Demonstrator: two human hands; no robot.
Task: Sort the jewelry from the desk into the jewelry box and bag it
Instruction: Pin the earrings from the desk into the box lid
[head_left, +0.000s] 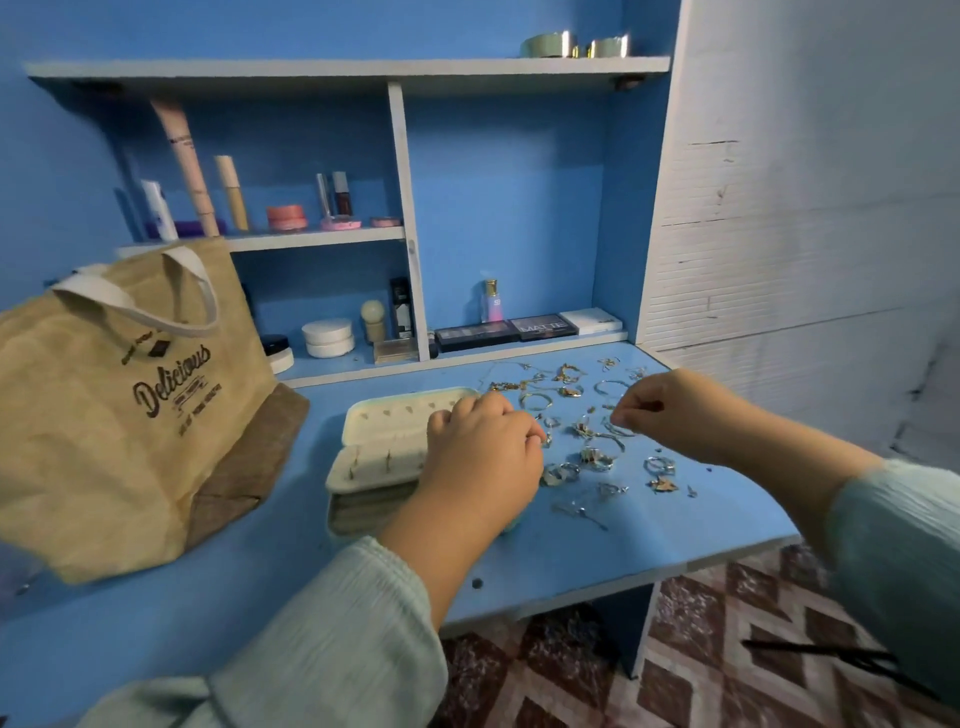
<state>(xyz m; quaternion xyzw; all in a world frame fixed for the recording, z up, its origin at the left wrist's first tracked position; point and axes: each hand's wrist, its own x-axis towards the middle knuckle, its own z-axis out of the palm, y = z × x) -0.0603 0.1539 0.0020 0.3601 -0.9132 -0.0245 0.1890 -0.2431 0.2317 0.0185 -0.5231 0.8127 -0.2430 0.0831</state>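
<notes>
Shiny metal jewelry (597, 457), rough jute bag (104, 441)

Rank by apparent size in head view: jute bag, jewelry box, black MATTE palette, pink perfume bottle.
1. jute bag, nearest the camera, so it looks bigger
2. jewelry box
3. black MATTE palette
4. pink perfume bottle

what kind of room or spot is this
Most likely a dressing or vanity corner in a home. A blue desk with built-in shelves holds cosmetics: makeup palettes and a pink compact. Loose jewelry lies spread on the desktop beside an open jewelry box.
</notes>
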